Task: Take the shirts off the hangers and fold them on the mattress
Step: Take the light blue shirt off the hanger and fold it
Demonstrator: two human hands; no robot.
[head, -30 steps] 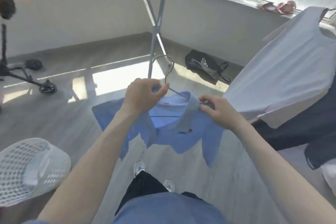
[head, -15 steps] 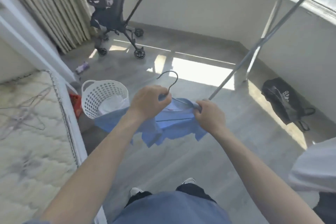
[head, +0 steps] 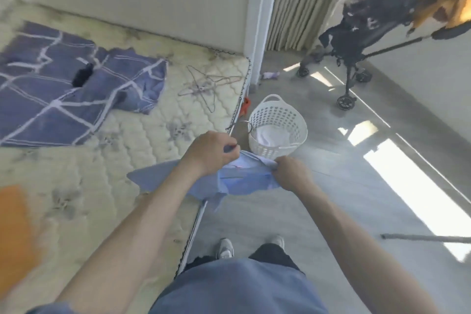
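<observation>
A light blue collared shirt (head: 242, 182) on a wire hanger (head: 248, 125) hangs between my hands, over the mattress's right edge. My left hand (head: 210, 151) is closed on the hanger's neck and the collar's left side. My right hand (head: 290, 174) pinches the collar's right side. The hanger's hook pokes up beyond my left hand. The quilted cream mattress (head: 142, 135) fills the left of the view. Bare wire hangers (head: 204, 85) lie on it near its far right corner.
A blue blanket (head: 63, 92) with white lines covers the mattress's far left. An orange cloth (head: 15, 229) lies at its near left. A white laundry basket (head: 277, 127) stands on the floor beyond my hands. A dark stroller (head: 362, 30) is at the far right.
My view has swung left from the drying rack and window to the mattress. Both hands kept hold of the blue shirt and hanger and now carry them beside the mattress edge.
</observation>
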